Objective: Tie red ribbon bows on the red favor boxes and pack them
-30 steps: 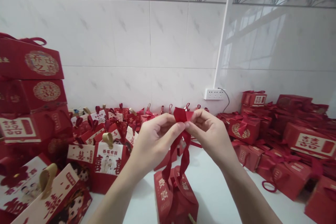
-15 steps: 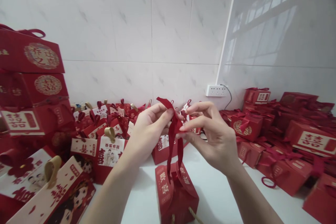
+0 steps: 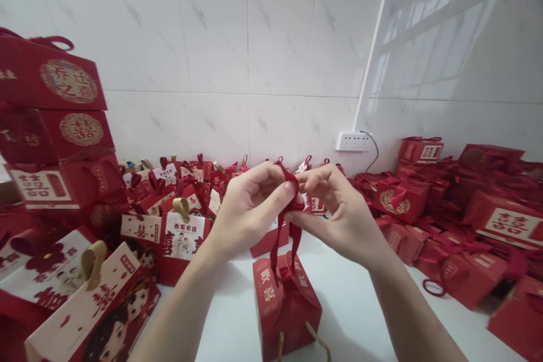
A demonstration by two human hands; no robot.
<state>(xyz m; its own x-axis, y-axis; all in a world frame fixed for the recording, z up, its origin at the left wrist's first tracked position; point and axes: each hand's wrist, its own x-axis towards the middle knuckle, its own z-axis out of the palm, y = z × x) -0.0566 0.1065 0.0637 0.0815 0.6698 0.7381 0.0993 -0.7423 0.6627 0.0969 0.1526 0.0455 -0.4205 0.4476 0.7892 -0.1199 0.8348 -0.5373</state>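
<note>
Both forearms enter from the lower edge of the view, one at each side, and converge toward the centre above a white tabletop (image 3: pixel 231 305). The wrists are raised, and the hands are level with each other, close together at the fingertips.

Left hand (image 3: pixel 254 209): the back of the hand faces outward, with the thumb extended along the near side and the fingers curled behind. The thumb presses a red ribbon (image 3: pixel 276 246) against the fingers; the grip is closed on the ribbon near its upper end.

Right hand (image 3: pixel 339 218): the thumb points inward and its tip touches the ribbon just below the left thumb. The index finger arches above, leaving a narrow opening between it and the thumb. Whether the fingertips pinch the ribbon cannot be determined; the hands hide part of the contact area.

Ribbon: two strands descend from the fingers to the top of a red gift box (image 3: pixel 292 311). The long axis of the ribbon is near vertical; the strands separate slightly toward the box.

Gift box: it stands upright on the tabletop, below the hands and between the forearms. The near face is turned toward the viewer and slightly to the right, and two twisted cords (image 3: pixel 319 340) hang from it. A curved flap with gold characters lies on the left side. Which horizontal side is longer cannot be determined.
</note>
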